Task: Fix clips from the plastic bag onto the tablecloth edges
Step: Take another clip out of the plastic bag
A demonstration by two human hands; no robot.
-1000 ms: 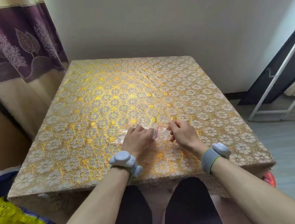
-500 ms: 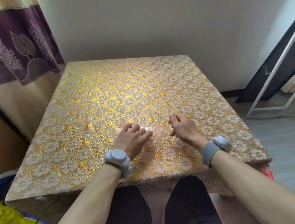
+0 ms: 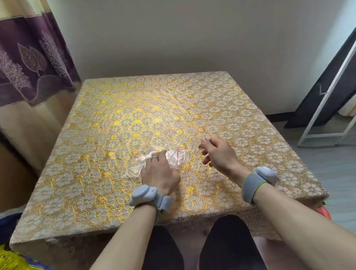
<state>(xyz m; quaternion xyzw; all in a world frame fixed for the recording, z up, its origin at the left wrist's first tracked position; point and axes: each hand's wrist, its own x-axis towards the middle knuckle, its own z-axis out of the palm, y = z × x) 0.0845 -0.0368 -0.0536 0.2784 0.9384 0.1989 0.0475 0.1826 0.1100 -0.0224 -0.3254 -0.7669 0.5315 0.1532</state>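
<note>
The left hand clamped its grip on the plastic bag, flat on the tablecloth, its long axis left-right and red-lined mouth facing the right hand just beside, whose blurred, loosely curled fingers held something or nothing, impossible to tell.

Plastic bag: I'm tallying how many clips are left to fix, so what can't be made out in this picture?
- Plastic bag contents: head view, too clear and small to count; the left hand holding it covers its middle.
- Right hand: fingertips blurred, so whether it pinches anything is unclear.
- Tablecloth near edge: partly hidden by the forearms.
</note>
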